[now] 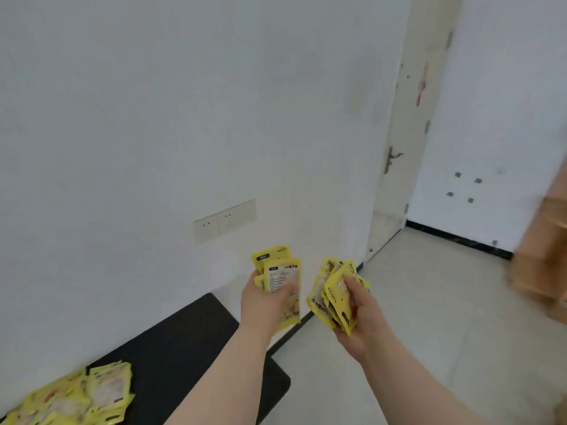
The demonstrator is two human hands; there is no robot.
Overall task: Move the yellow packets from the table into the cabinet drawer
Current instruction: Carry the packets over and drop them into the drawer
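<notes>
Black table; both hands hold pkts.

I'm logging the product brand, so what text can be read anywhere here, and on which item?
Packets in the left hand: dark print on the front packet, too blurred to read.
Packets in the right hand: dark print, unreadable.
Packet pile on the black table: too blurred.
Nothing legible.

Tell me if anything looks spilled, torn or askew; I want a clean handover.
Nothing spilled or torn. The left hand and right hand each hold a loosely fanned bunch of yellow packets. More packets lie in an untidy overlapping heap on the black table.
</notes>
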